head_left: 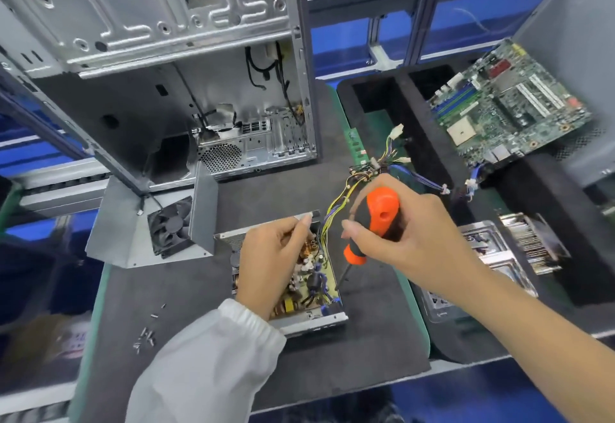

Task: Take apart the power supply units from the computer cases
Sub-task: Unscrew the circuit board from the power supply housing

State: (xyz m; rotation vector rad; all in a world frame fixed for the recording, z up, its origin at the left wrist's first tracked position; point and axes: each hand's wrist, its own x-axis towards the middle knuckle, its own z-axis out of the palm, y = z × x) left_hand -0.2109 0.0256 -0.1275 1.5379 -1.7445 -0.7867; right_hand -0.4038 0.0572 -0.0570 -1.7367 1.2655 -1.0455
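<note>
An opened power supply unit is being worked on near the front edge of the dark worktop mat, its lid off and its circuit board, coils and capacitors exposed. The left hand, in a white sleeve, is being rested over the unit's board, its fingers curled and seemingly pinching the unit's far metal edge. An orange-and-black screwdriver is being gripped by the right hand, fingers wrapped round the handle, while the tip is being held down at the unit's right side. A bundle of yellow and black wires is being left trailing from the unit toward the mat's right edge. The unit's removed cover with a black fan is lying toward the left edge, just beside the unit. An emptied computer case is standing at the back of the worktop. Loose screws are lying near the front left corner. A motherboard is propped in a black foam tray to the right.
</note>
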